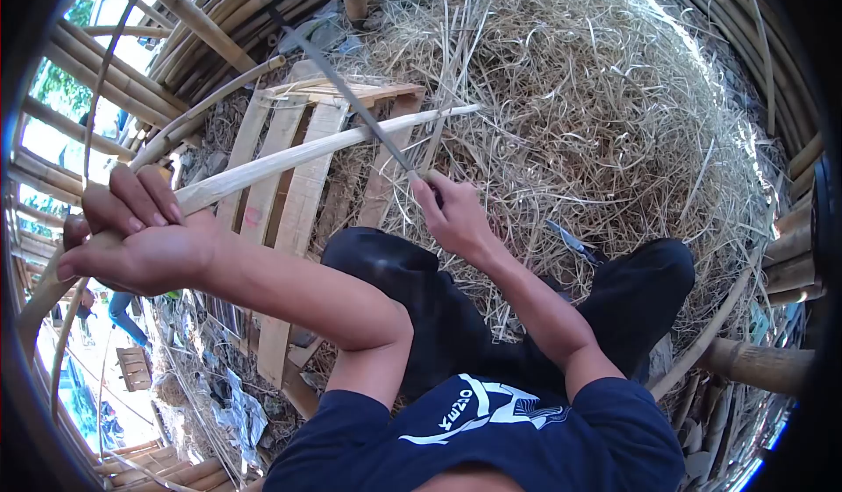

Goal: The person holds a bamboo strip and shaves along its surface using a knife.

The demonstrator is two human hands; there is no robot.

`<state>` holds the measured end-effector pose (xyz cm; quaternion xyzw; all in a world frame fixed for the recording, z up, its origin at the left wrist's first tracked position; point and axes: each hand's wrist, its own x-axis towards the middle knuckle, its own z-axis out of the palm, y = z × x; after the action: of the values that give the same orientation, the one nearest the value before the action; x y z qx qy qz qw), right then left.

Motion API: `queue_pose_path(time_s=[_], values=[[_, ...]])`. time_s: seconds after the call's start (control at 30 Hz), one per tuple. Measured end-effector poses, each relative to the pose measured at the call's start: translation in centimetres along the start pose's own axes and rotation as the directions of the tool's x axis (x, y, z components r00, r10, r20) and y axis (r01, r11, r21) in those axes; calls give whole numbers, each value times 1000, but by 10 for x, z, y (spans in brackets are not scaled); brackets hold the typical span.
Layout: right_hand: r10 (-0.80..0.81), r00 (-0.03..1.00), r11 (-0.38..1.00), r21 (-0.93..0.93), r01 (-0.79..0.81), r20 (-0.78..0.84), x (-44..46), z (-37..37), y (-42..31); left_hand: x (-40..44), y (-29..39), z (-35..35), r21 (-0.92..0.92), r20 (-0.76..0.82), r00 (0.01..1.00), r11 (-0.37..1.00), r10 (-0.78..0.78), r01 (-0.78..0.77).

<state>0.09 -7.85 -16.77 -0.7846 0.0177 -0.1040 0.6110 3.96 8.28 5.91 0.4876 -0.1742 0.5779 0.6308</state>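
My left hand (140,229) is closed around a long, peeled bamboo pole (289,155). The pole slants up to the right and thins to a pale tip, with its thicker end passing out to the left. In my right hand (456,217) is the handle of a long-bladed knife (338,84), fingers wrapped round it. The blade points up and left and crosses the pole partway along; whether it touches the wood I cannot tell. Below the pole stands a slatted wooden pallet (303,189).
A heap of bamboo shavings (579,97) spreads in front and to the right. A second knife (570,238) lies on it by my right knee. Bamboo poles (197,18) are stacked at the back left. A person's leg (127,317) shows at far left.
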Motion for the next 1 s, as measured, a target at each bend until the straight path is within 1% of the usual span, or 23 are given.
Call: queue_pose_path(time_s=[0.03, 0.07, 0.1, 0.17, 0.2, 0.27, 0.3, 0.37, 0.4, 0.43, 0.5, 0.53, 0.57, 0.6, 0.63, 0.7, 0.73, 0.8, 0.83, 0.87, 0.9, 0.97, 1.0], values=[[-110, 994, 994, -6, 110, 9, 2, 1, -1, -1, 1, 2, -2, -2, 1000, 1000, 12, -12], [-106, 994, 993, -56, 107, 22, 5, 3, 10, -1, 2, 3, -4, -5, 1000, 1000, 24, -24], [-102, 994, 993, -53, 103, 27, 10, 6, 30, 0, 1, 3, 2, -4, 1000, 1000, 23, -23], [24, 994, 998, -51, -29, -103, 15, 10, 77, 0, 0, 3, 57, -23, 1000, 998, 12, -11], [25, 995, 998, -48, -30, -101, 12, 4, 92, -2, -3, 2, 108, -44, 999, 994, -13, 18], [291, 936, 950, -56, -307, -197, 19, -6, 105, -11, -8, 14, 183, -122, 990, 979, -67, 89], [280, 940, 955, -47, -294, -196, 29, -4, 103, -6, -7, 14, 179, -119, 992, 981, -51, 72], [306, 932, 938, -108, -331, -194, 31, -3, 102, -1, -2, 6, 92, -38, 999, 996, -6, 9], [519, 853, 854, 90, -513, -63, 32, 1, 98, -3, -3, 9, 95, -62, 998, 995, -25, 31], [516, 854, 855, 92, -510, -68, 33, 5, 93, -3, -3, 11, 90, -61, 998, 996, -24, 30], [402, 911, 906, 185, -380, -98, 27, 9, 65, -5, -5, 14, 65, -87, 995, 996, -55, 61], [415, 905, 900, 190, -392, -96, 22, 11, 49, -6, -5, 14, 72, -77, 995, 995, -63, 69], [268, 961, 955, 152, -255, -73, 20, 10, 31, -6, -4, 15, 88, -82, 996, 995, -36, 44], [115, 992, 987, 115, -109, -43, 18, 10, 22, -6, -3, 15, 103, -89, 996, 994, -10, 19], [124, 991, 986, 112, -119, -42, 17, 10, 20, -8, -2, 17, 108, -88, 996, 994, -19, 28], [-84, 996, 996, 20, 84, -17, 20, 9, 19, -10, 0, 20, 84, -104, 995, 996, 3, 6], [-139, 990, 990, 9, 139, -36, 22, 6, 29, -11, -1, 20, 86, -106, 994, 996, 2, 7], [-107, 984, 990, -105, 93, -145, 34, 8, 90, -12, -1, 17, -82, 7, 1000, 996, 20, -19], [157, 977, 981, -95, -171, -143, 38, 1, 106, -13, -1, 15, -170, 59, 997, 985, 40, -29], [429, 892, 891, -95, -443, -139, 46, -14, 118, -16, -6, 17, -104, -22, 1000, 994, 18, -20], [384, 887, 878, -196, -436, -256, 51, -14, 152, -28, -30, 11, -198, 202, 967, 961, -153, 193], [353, 899, 879, -238, -413, -258, 58, -22, 142, -31, -20, 34, -287, 130, 973, 933, -189, 219], [353, 898, 881, -230, -414, -263, 57, -19, 140, -31, -21, 35, -290, 138, 973, 932, -185, 219]])
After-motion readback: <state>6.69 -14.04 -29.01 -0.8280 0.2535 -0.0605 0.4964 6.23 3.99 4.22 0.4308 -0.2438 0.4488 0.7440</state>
